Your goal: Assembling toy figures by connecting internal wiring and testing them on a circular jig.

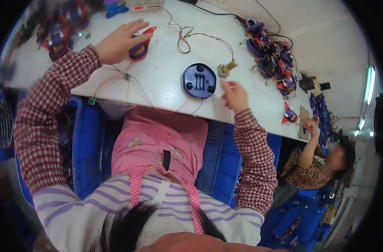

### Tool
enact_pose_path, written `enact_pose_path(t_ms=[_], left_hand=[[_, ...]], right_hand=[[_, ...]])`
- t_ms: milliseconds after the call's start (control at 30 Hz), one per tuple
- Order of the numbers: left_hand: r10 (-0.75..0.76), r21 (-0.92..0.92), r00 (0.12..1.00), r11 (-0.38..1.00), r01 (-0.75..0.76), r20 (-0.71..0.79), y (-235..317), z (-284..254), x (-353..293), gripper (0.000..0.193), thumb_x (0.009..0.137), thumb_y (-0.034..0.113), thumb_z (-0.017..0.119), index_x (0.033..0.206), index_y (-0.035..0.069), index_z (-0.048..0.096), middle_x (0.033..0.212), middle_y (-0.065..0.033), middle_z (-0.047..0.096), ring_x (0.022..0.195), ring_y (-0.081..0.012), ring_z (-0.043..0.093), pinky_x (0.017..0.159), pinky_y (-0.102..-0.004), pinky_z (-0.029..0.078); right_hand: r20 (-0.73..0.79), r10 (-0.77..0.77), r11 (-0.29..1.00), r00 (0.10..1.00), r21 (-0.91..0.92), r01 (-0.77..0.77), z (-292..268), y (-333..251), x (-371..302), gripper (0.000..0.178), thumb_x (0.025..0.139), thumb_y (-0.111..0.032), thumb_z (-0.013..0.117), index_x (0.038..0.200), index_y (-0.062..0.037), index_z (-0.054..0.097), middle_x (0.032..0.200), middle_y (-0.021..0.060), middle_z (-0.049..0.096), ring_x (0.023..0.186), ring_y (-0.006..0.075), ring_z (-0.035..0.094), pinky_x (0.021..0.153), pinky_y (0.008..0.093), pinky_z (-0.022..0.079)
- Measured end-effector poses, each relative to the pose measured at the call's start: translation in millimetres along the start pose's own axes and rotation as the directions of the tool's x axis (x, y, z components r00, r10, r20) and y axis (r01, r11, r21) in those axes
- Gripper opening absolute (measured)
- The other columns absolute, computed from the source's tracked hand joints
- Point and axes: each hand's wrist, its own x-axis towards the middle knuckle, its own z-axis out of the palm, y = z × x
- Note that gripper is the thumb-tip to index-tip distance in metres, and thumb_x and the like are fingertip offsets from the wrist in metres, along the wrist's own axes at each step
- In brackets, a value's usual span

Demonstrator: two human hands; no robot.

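Note:
My left hand (123, 41) is over a red and purple plastic toy part (137, 50), its fingers closed around the part's upper side. Thin wires run from near this part to a small wired board (127, 76) and a green circuit board (92, 101) at the table's near edge. A round dark-purple base (199, 80) lies with its battery compartment facing up. Just right of it is my right hand (235, 95), thumb and fingers pinched together; whatever they hold is too small to make out. Beyond that hand stands a brass-coloured metal piece (229, 67) on a small block, joined to a cable.
Piled toy parts with wires (271, 59) lie at the right, more (59, 40) at the far left. A white-and-red device (147, 5) sits at the back. Blue crates (88, 138) stand below the white table (166, 88). A co-worker (313, 164) sits at right near another toy part (289, 114).

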Motion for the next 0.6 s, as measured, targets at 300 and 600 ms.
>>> enact_pose_path(t_ms=[300,600], left_hand=[[-0.374,-0.550,0.808,0.596,0.586,0.455,130,29,79,0.041,0.086,0.030,0.058,0.112,-0.001,0.053,0.075,-0.0138,0.064,0.064,-0.0302,0.060,0.064,-0.0358,0.049],[-0.430,-0.614,0.799,0.514,0.600,0.421,144,70,90,0.027,0.083,0.017,0.052,0.105,0.002,0.055,0.081,-0.0182,0.066,0.071,-0.0347,0.063,0.063,-0.0398,0.049]], right_hand=[[-0.300,-0.434,0.851,0.850,0.173,0.496,-25,2,72,0.045,0.075,-0.023,0.075,0.105,0.0036,0.055,0.103,0.0159,0.058,0.065,0.0148,0.057,0.056,0.0232,0.047],[-0.302,-0.665,0.678,0.684,0.140,0.721,34,-9,15,0.023,0.078,-0.008,0.070,0.096,0.0018,0.060,0.093,0.0074,0.057,0.058,0.0123,0.054,0.051,0.0228,0.046]])
